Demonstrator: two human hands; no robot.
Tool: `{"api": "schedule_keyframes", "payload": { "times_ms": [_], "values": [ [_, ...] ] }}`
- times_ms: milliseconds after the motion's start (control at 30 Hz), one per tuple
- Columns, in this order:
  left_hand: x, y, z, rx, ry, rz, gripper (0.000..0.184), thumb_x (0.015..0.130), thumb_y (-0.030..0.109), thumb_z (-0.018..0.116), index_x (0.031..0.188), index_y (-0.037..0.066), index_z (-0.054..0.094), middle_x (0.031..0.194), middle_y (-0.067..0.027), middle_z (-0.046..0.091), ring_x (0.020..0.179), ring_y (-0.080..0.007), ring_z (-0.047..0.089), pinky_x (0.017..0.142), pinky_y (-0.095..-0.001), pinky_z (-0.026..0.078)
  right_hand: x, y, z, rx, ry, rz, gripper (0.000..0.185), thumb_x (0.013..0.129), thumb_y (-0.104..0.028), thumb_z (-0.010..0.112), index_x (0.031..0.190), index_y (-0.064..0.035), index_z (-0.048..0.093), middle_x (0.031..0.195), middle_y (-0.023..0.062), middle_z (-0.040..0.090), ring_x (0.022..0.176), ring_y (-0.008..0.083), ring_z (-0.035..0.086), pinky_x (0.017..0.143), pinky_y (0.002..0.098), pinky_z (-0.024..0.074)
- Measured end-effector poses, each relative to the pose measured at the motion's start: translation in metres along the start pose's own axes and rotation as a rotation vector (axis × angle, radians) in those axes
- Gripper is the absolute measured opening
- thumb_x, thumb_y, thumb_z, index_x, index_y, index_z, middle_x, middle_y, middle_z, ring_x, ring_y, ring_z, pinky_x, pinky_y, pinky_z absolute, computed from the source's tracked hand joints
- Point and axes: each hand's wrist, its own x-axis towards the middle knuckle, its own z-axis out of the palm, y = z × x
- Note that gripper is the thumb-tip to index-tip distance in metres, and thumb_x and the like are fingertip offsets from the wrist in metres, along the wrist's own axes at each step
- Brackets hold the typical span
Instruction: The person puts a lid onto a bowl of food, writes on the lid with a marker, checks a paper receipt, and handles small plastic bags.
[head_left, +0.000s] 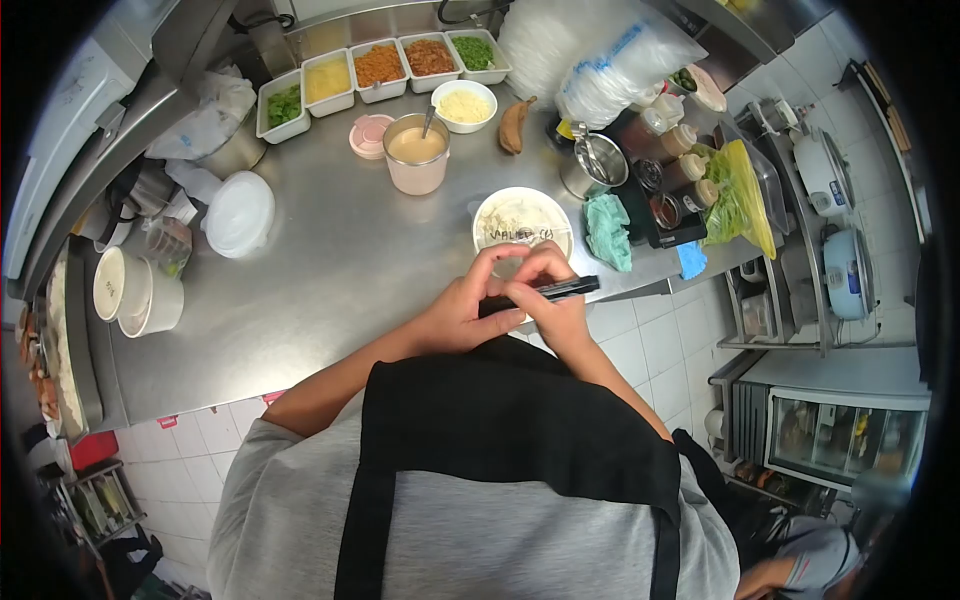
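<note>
A black marker pen (570, 288) lies across both my hands just in front of my apron. My left hand (468, 308) is closed around its near-left end, thumb along the barrel. My right hand (556, 308) pinches it further along, and the other end sticks out past my fingers to the right. Beneath the fingertips stands a round white tub (522, 215) with black handwriting on its lid. My fingers cover the tub's lower edge and part of the writing.
White trays of chopped food (378, 68) line the back. A pink cup of orange liquid (416, 160), a bowl of grated white food (465, 106) and a banana (515, 125) stand nearer. At right are a green cloth (608, 230) and bottles (680, 170); another person (815, 560) is lower right.
</note>
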Motion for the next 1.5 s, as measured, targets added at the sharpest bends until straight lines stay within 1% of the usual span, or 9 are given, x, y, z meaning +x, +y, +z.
{"api": "schedule_keyframes", "payload": {
  "times_ms": [167, 433, 567, 733, 833, 1000, 1100, 1267, 1500],
  "values": [
    [0.006, 0.024, -0.006, 0.393, -0.093, -0.095, 0.015, 0.088, 0.009, 0.054, 0.101, 0.004, 0.05, 0.081, -0.0084, 0.063, 0.073, -0.0161, 0.062, 0.062, -0.0296, 0.045, -0.015, -0.016, -0.023, 0.713, 0.041, 0.3, 0.019, 0.074, -0.003, 0.064, 0.085, -0.005, 0.048, 0.081, 0.0021, 0.046, 0.064, 0.0106, 0.047, 0.051, 0.0222, 0.0399],
    [0.04, 0.119, 0.017, 0.319, -0.151, 0.689, 0.027, 0.067, 0.019, 0.074, 0.086, 0.005, 0.059, 0.085, -0.0088, 0.056, 0.074, -0.0282, 0.057, 0.064, -0.0363, 0.047, -0.012, -0.132, -0.04, -0.261, -0.043, -0.351, 0.028, 0.063, -0.006, 0.075, 0.067, -0.0074, 0.048, 0.073, 0.0064, 0.045, 0.06, 0.0142, 0.047, 0.049, 0.0236, 0.035],
    [0.042, 0.142, 0.052, 0.25, -0.174, 1.053, 0.036, 0.069, 0.04, 0.071, 0.08, 0.011, 0.054, 0.081, -0.0054, 0.052, 0.076, -0.0264, 0.053, 0.063, -0.0381, 0.044, -0.024, -0.157, -0.016, -0.063, 0.134, -0.456, 0.028, 0.067, -0.011, 0.075, 0.065, -0.007, 0.047, 0.069, 0.0082, 0.049, 0.056, 0.0133, 0.047, 0.049, 0.0244, 0.0366],
    [0.072, 0.117, 0.023, 0.359, -0.264, 0.921, 0.067, 0.081, 0.059, 0.053, 0.12, 0.005, 0.049, 0.112, -0.0094, 0.052, 0.097, -0.0297, 0.053, 0.08, -0.0398, 0.044, -0.022, -0.135, -0.066, -0.257, 0.052, -0.309, 0.026, 0.066, -0.009, 0.073, 0.073, -0.0046, 0.049, 0.08, 0.0052, 0.047, 0.076, 0.0156, 0.047, 0.069, 0.0289, 0.0393],
    [0.073, 0.052, -0.019, 0.77, 0.067, 0.357, 0.042, 0.083, 0.024, 0.059, 0.122, 0.01, 0.049, 0.109, -0.0124, 0.051, 0.1, -0.0322, 0.051, 0.085, -0.0409, 0.044, -0.012, -0.125, -0.08, -0.544, 0.141, -0.16, 0.02, 0.069, 0.0, 0.071, 0.076, -0.0029, 0.052, 0.083, 0.0037, 0.043, 0.071, 0.0107, 0.042, 0.061, 0.0216, 0.034],
    [0.046, -0.028, -0.053, 1.159, 0.363, 0.169, 0.034, 0.079, 0.011, 0.06, 0.112, 0.013, 0.056, 0.115, -0.0111, 0.046, 0.1, -0.0325, 0.049, 0.083, -0.0387, 0.045, -0.025, -0.061, -0.107, -0.988, 0.09, -0.014, 0.015, 0.074, 0.006, 0.057, 0.086, -0.003, 0.057, 0.094, 0.0077, 0.048, 0.076, 0.0157, 0.047, 0.063, 0.0234, 0.0405],
    [0.04, -0.048, -0.052, 0.948, 0.377, 0.029, 0.038, 0.076, 0.002, 0.057, 0.112, 0.014, 0.056, 0.116, -0.0117, 0.044, 0.101, -0.0326, 0.048, 0.084, -0.0391, 0.045, -0.037, -0.026, -0.103, -0.736, 0.148, 0.273, 0.018, 0.075, 0.008, 0.056, 0.088, -0.0033, 0.058, 0.097, 0.0089, 0.049, 0.082, 0.0168, 0.051, 0.06, 0.025, 0.0424],
    [-0.017, -0.049, -0.079, 0.939, 0.327, -0.052, 0.046, 0.072, -0.003, 0.055, 0.115, 0.015, 0.055, 0.116, -0.0143, 0.044, 0.105, -0.0332, 0.048, 0.087, -0.0383, 0.044, -0.026, 0.01, -0.104, -0.738, 0.14, 0.134, 0.014, 0.079, 0.007, 0.054, 0.089, -0.0015, 0.058, 0.103, 0.0104, 0.049, 0.078, 0.0161, 0.054, 0.065, 0.0251, 0.0485],
    [-0.034, -0.053, -0.079, 0.803, 0.334, -0.127, 0.065, 0.085, 0.024, 0.061, 0.139, 0.007, 0.028, 0.13, -0.0198, 0.039, 0.117, -0.0313, 0.043, 0.098, -0.0399, 0.038, -0.002, 0.124, -0.108, 0.437, 0.548, 0.361, 0.038, 0.092, -0.009, 0.05, 0.129, -0.0056, 0.043, 0.118, 0.0121, 0.05, 0.098, 0.0242, 0.056, 0.087, 0.0329, 0.0486]
  ]
}}
